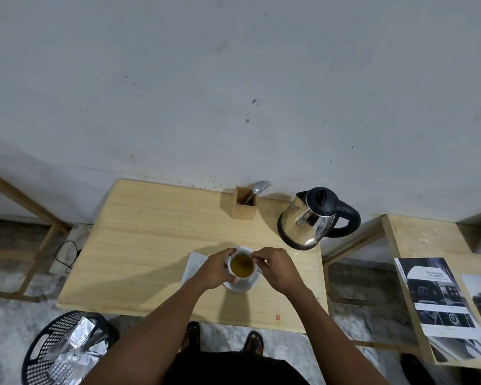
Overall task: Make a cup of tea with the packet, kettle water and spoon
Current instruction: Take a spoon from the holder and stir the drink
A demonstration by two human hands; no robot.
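At lower centre, the cup (pixel 242 265) of tea sits on a saucer (pixel 240 285). The left hand (pixel 215 270) wraps it; the right hand (pixel 278 269) pinches at its rim, contents unclear. Kettle (pixel 314 218) upper right on the wooden surface (pixel 150 232), against a grey wall (pixel 233 79).

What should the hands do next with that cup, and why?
Probably keep stirring gently: the cup on its saucer already holds amber tea, the left hand steadies it, and the right hand pinches something thin at the rim, likely the spoon.

Bare forearms with no sleeves, dark clothing (pixel 233 368) on the torso, and dark sandals (pixel 252 344) on both feet.
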